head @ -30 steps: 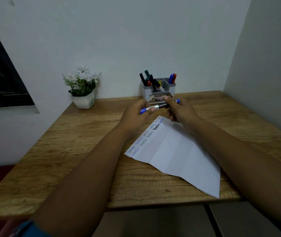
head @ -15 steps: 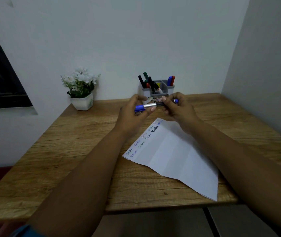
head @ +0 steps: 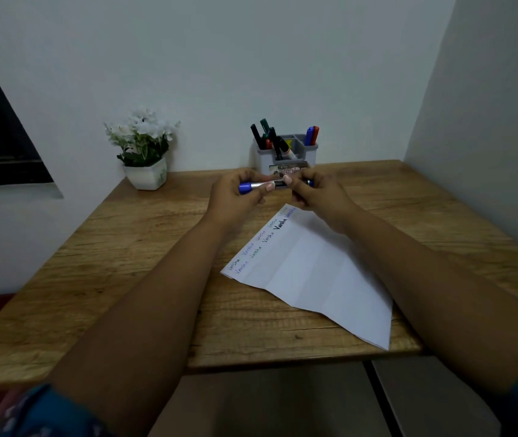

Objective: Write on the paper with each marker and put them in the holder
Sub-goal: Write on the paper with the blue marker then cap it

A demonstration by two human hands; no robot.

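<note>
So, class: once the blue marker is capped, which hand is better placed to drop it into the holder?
Probably the right hand: it grips the blue marker almost directly below the holder; the left hand sits further left.

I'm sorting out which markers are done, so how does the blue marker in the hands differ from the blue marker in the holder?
The blue marker in the hands lies level above the table, gripped at its ends by the left hand and the right hand; the blue marker in the holder stands upright and untouched. The held one shows a silvery middle; the other shows only its blue top above the holder. Both are blue.
</note>
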